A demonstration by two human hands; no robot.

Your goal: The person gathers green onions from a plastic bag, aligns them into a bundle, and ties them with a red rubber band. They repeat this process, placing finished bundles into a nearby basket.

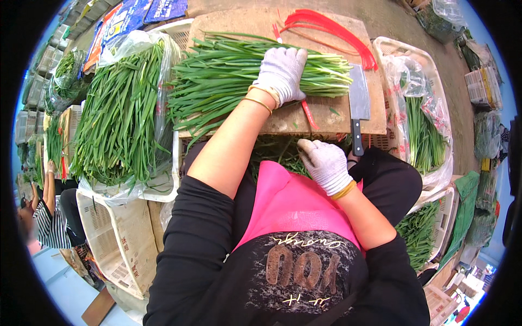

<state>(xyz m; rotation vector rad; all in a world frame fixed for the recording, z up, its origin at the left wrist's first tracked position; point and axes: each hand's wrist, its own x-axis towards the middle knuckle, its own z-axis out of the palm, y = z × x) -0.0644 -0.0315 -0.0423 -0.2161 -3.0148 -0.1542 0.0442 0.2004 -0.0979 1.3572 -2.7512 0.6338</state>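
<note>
My left hand [282, 73], in a whitish knit glove, grips a bunch of garlic chives [220, 77] from above, near its pale stem ends. The bunch lies across a worn wooden board [281, 118], its green leaf tips fanned to the left. A red tie strip [310, 115] emerges from below the bunch on the near side. My right hand [326, 165], gloved too, hovers over my lap beyond the pink apron [281, 199], its fingers bent and nothing visible in them. To the right of the stems lies a cleaver [359, 98], its black handle [357, 138] jutting past the board's near edge.
Red tie strips [326, 28] lie at the board's far right. A plastic-lined crate of loose chives [122, 110] stands left; another crate [446, 122] with chives stands right. Leaf scraps [277, 153] lie below the board. Another person's striped sleeve [47, 220] shows far left.
</note>
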